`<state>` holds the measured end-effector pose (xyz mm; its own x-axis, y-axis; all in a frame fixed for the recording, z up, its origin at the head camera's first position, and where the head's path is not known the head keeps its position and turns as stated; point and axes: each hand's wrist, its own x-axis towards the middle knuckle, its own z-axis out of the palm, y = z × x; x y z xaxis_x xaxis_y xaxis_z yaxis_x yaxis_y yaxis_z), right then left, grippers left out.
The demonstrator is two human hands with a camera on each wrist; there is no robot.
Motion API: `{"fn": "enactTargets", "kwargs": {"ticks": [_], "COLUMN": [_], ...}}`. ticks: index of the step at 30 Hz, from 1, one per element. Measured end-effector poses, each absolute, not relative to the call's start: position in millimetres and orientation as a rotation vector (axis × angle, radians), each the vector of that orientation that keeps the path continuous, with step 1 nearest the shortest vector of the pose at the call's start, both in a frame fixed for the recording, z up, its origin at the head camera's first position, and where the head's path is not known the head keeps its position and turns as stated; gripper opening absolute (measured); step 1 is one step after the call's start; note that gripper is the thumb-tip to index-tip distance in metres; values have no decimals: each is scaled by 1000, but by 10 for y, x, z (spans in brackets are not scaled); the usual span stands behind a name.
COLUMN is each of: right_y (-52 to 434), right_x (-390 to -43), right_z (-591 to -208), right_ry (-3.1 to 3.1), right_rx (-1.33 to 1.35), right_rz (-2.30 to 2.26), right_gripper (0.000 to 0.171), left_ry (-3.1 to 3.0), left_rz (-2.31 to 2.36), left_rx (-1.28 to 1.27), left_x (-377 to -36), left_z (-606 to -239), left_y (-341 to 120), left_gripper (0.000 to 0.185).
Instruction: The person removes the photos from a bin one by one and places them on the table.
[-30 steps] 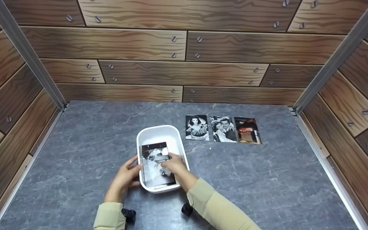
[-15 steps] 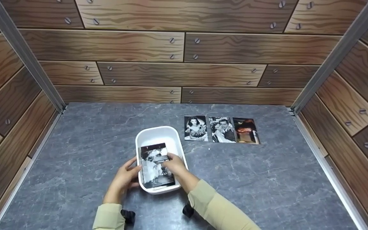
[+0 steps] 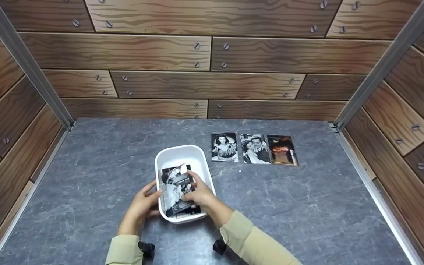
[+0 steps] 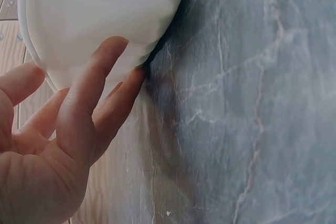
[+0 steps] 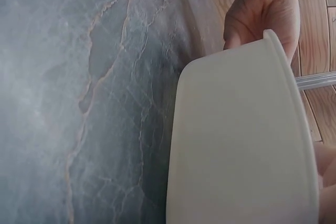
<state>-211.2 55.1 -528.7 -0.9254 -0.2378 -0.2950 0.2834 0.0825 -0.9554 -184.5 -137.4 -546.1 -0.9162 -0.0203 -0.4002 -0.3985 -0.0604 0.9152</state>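
A white plastic tub (image 3: 201,163) holds a small pile of photos. My right hand (image 3: 201,193) reaches into it and pinches the right edge of a black-and-white photo (image 3: 173,191), which lies slightly turned over a darker photo (image 3: 194,210). My left hand (image 3: 144,202) is at the tub's left side. In the left wrist view its fingers (image 4: 81,98) rest fairly straight against the tub's outer wall, the thumb at the rim. The right wrist view shows the tub's outer wall (image 5: 241,129); it hides most of my right hand.
Three photos lie in a row behind and right of the tub: a portrait (image 3: 225,148), a couple (image 3: 255,149) and a dark orange-lit scene (image 3: 282,150). The grey marbled tabletop (image 3: 289,206) is bounded by wood-patterned walls (image 3: 153,86) at back and sides.
My right hand has shifted its fingers along the top photo. That photo has turned and come away a little from the darker one beneath. The left hand and tub stay in place.
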Motion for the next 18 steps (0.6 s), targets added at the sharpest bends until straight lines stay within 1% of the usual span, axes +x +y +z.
{"fn": "enactTargets", "kwargs": {"ticks": [2,7,10,13,18], "right_y": [544,519,515,534,677], "right_x": [-2110,-2097,-2103,-2131,-2244], "right_z": [-5312,-5363,-5373,-5348,-5248], "right_ry": [1943,1985,2121,2284,2316], "right_rx": [45,7,-24,-18,36], "right_rz": [-1891,-1858,-1789,-1709,-1821], "right_gripper": [99,104,102,96,88], "left_ry": [1948,1952,1973,1992,1979], "left_rz": [2070,2058,2029,2004,2031], "left_rx": [-445,-446,-457,-468,-452], "left_x": [-1841,-1834,-1840,-1845,-1842], "left_z": [-5454,-5452,-5451,-5453,-5459], "left_y": [-1380,-1387,-1390,-1396,-1399], "left_gripper": [56,56,57,57,58]}}
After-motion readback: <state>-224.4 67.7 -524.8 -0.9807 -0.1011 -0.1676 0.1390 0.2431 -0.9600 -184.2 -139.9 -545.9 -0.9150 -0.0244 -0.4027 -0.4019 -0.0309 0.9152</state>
